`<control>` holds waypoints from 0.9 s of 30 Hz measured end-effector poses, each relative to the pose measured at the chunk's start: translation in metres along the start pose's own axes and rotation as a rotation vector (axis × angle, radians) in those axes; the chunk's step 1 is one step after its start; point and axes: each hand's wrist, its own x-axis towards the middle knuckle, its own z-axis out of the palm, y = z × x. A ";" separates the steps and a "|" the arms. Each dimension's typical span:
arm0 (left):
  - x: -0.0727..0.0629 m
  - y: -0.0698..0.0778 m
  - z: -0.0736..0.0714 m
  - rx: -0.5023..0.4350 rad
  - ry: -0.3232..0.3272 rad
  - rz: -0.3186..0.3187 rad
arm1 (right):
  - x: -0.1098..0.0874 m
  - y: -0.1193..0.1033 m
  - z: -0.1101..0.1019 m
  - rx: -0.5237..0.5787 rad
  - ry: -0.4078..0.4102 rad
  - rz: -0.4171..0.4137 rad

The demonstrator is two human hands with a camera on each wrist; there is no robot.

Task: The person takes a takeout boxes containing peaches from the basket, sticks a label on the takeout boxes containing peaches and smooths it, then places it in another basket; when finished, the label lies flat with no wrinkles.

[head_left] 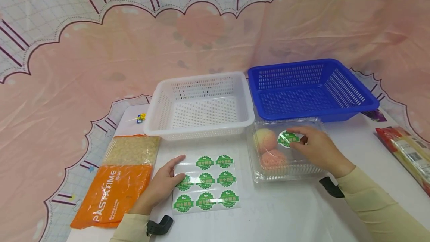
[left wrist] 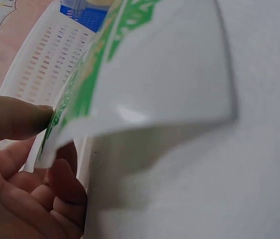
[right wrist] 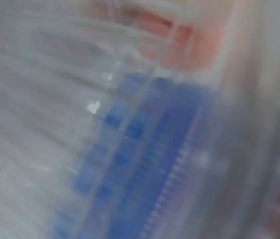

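My left hand (head_left: 160, 186) pinches the left edge of a sheet of round green-and-white stickers (head_left: 195, 189), thumb on the printed face. In the left wrist view the sheet (left wrist: 169, 74) curves up off the white table, the fingers curled behind it. My right hand (head_left: 315, 146) pinches one loose sticker (head_left: 285, 140) between thumb and index finger, at the lid of a clear plastic box (head_left: 268, 177). Whether the sticker touches the lid I cannot tell. Two round peach-like fruits (head_left: 265, 140) show inside the box. The right wrist view is blurred by clear plastic.
Behind the sheet stands a white basket (head_left: 201, 132), and a blue basket (head_left: 312, 115) is behind the box. An orange pasta bag (head_left: 124, 193) lies at the left, a red-and-clear packet (head_left: 408, 152) at the far right. Small yellow and blue bits (head_left: 141, 118) lie beside the white basket.
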 end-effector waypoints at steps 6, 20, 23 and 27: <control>0.000 0.001 0.000 0.004 0.004 -0.011 | -0.001 0.000 0.000 -0.028 0.022 -0.014; 0.001 0.001 0.001 0.003 0.006 -0.007 | -0.002 -0.001 0.002 -0.054 0.025 -0.045; 0.000 0.001 0.001 -0.003 0.002 -0.003 | -0.002 -0.001 0.002 -0.057 0.020 -0.043; 0.000 0.000 0.001 -0.008 -0.002 -0.005 | -0.002 0.000 0.004 -0.073 0.028 -0.053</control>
